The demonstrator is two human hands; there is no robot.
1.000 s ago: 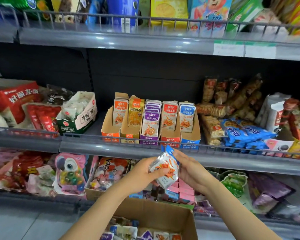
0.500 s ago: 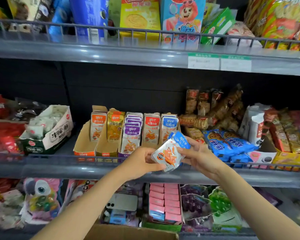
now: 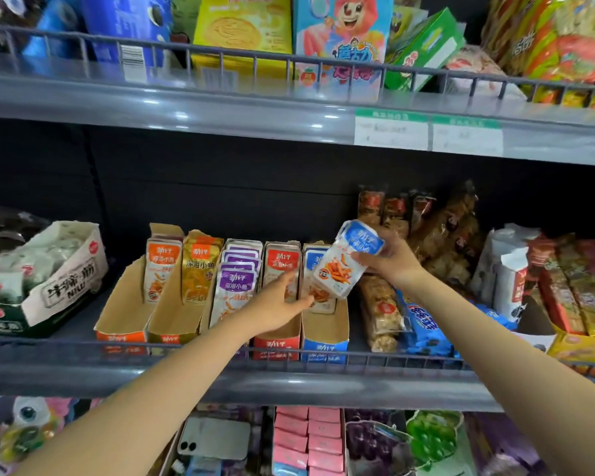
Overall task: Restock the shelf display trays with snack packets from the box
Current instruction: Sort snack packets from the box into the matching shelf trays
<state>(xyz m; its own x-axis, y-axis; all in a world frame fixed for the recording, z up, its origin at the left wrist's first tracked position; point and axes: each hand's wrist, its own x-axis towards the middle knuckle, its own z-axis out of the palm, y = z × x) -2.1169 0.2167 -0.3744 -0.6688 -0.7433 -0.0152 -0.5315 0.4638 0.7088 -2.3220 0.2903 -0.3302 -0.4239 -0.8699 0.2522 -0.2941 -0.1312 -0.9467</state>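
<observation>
While our right hand fingers pinch the blue packet just above the blue tray, long axis tilted, blue top up-right, our left hand fingers, straight, touch the tray's packets.

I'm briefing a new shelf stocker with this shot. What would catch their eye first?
First, the blue-topped snack packet, tilted and gripped by the right hand over the blue tray, the rightmost of five trays on the middle shelf. Next, the left hand, fingers straight, at the standing packets in that tray.
</observation>
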